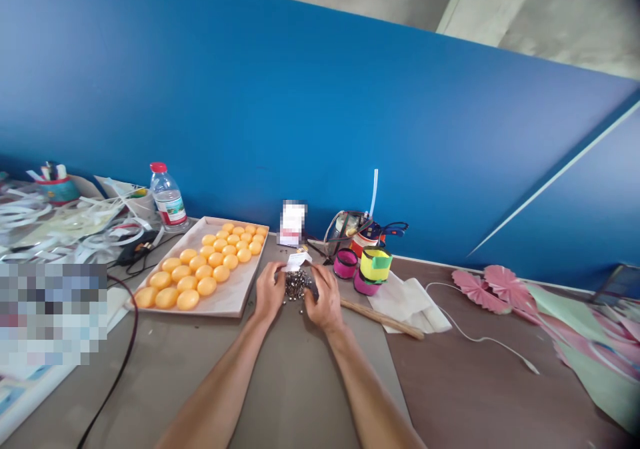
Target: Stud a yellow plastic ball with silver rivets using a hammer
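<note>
Left hand (270, 290) and right hand (325, 296), fingers curled, flank a heap of small, shiny metallic pieces (297, 282) on the flat grey surface (295, 389); whether either pinches anything, I cannot tell. An inward knuckle bump could scatter them.

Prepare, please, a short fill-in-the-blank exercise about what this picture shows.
1. The bottle has a ____ cap.
2. The tray of orange round pieces is nearer the ____ hand.
3. Small shiny pieces lie ____ this hand and the other hand.
4. The panel behind the table is ____.

Missing words: red; left; between; blue.
</note>
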{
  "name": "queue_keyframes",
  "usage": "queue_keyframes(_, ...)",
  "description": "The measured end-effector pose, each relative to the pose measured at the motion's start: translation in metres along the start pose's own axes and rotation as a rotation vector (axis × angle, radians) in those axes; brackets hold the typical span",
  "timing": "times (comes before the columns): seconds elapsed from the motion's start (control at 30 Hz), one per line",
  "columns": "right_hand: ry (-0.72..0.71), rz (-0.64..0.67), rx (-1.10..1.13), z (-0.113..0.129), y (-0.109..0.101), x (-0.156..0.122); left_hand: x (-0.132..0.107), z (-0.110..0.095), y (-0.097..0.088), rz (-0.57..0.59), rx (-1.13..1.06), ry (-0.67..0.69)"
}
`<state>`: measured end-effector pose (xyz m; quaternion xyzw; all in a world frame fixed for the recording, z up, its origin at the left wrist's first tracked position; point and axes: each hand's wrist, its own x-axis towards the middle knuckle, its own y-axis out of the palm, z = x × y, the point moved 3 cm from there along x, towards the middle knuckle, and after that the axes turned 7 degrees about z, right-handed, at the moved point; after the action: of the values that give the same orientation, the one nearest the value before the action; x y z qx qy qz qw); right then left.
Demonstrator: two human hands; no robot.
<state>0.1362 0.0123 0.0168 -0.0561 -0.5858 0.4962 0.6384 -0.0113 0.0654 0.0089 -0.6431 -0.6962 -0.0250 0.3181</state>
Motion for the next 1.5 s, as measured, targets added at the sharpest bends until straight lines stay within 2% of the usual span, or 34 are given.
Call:
queue_keyframes(0.3,-0.001,0.01,-0.049,0.003,-0.001,0.001,0.0,0.002,0.0,-0.012,-0.011,0.0)
queue_keyframes(0.53,-0.015,-0.039,-0.092,0.002,0.002,-0.002,0.0,0.0,0.002,-0.004,0.034,0.043)
queue_keyframes(0.93,0.051,-0.064,-0.083,-0.004,0.01,-0.007,-0.002,0.002,0.004,-0.008,0.039,0.028)
queue_keyframes(1.07,0.161,-0.144,-0.001,-0.009,0.006,-0.008,-0.001,0.004,0.005,-0.011,0.022,0.028)
queue_keyframes(1.23,0.409,-0.286,0.26,-0.029,-0.006,-0.008,0.002,0.019,0.005,-0.06,0.022,-0.033)
queue_keyframes(1.37,0.597,-0.368,0.457,-0.044,-0.004,-0.012,0.003,0.028,0.013,0.011,0.095,-0.058)
queue_keyframes(1.5,0.662,-0.383,0.537,-0.046,0.001,-0.014,0.001,0.023,0.023,0.135,0.075,-0.008)
